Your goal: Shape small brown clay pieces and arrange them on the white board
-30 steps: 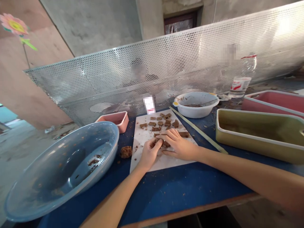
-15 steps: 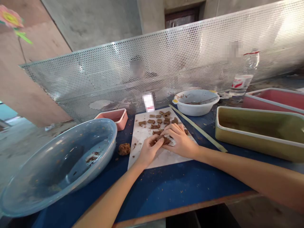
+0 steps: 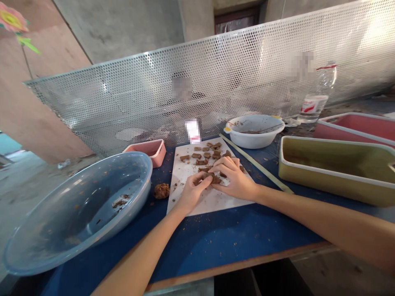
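Here, a blue-topped desk (image 3: pixel 200 242) with a bare, brownish front edge fills the lower view, strewn with crumbs. A perforated metal panel (image 3: pixel 129 98) rises along its far side, before a grey concrete wall (image 3: pixel 123 28); at the left stand a pinkish pillar (image 3: pixel 27 107) and a pink flower decoration (image 3: pixel 10 17).

On a white sheet (image 3: pixel 206 206) in the middle, a brown clay piece (image 3: pixel 215 179) sits between the two hands. The left hand (image 3: pixel 194 191) has its grip closed, thumb and fingers pinching the piece from the left. The right hand (image 3: pixel 233 179) arches its fingers over the other side, low to the sheet; whether that grip also squeezes the clay, I cannot tell. Fingers cover much of the piece, so its long axis and the way it points cannot be made out.

Beyond the hands lie loaf-shaped clay bits (image 3: pixel 196 156), several with their long axes running left to right. A rough clay lump (image 3: pixel 161 191) rests on the desk just beside the sheet's left edge, near a big blue basin (image 3: pixel 77 195) and a small pink tub (image 3: pixel 159 154). To the right, a pale flat strip (image 3: pixel 256 163) slants away from the viewer toward the left, with a white basin (image 3: pixel 256 140), an olive trough (image 3: pixel 324 176), a red trough (image 3: pixel 367 128) and a plastic bottle (image 3: pixel 313 109) beyond.
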The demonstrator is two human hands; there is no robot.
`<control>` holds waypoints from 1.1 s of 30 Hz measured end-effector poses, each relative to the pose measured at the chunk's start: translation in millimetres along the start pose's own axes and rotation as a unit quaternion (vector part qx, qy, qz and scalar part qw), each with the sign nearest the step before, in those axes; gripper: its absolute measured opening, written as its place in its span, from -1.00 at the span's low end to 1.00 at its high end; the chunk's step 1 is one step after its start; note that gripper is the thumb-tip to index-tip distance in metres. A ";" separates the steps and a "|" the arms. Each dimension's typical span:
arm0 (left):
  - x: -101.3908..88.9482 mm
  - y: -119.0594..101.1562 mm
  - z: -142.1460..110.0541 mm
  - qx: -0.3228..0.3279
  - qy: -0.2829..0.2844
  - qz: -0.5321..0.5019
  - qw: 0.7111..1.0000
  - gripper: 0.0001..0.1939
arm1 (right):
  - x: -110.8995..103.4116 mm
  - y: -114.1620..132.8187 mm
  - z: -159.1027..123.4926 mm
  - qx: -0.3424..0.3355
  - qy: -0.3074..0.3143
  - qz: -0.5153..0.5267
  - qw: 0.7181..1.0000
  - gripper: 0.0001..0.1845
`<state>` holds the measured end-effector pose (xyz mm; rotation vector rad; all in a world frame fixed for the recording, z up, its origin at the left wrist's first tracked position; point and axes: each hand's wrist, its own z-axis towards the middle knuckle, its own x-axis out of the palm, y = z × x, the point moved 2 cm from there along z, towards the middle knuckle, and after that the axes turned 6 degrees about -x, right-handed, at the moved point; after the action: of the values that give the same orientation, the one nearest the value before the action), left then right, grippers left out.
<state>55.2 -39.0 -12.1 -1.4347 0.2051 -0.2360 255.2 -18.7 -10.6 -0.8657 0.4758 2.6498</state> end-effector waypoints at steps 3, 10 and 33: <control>1.8 -0.2 -0.2 -0.002 -0.007 0.002 1.000 -0.60 | 2.2 1.0 0.2 0.006 -0.023 -0.003 1.000 -0.78; 1.2 -0.8 -4.4 -0.017 0.003 0.023 1.000 -0.61 | 0.2 1.7 -0.5 0.009 0.007 0.027 1.000 -0.51; -3.3 -0.1 -2.4 -0.047 0.020 -0.016 0.999 -0.60 | -6.6 -2.2 1.3 -0.018 0.073 0.048 0.996 -0.48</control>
<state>51.4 -40.4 -12.3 -1.5292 0.2280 -0.2841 260.5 -17.4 -6.1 -1.0794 0.5185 2.7016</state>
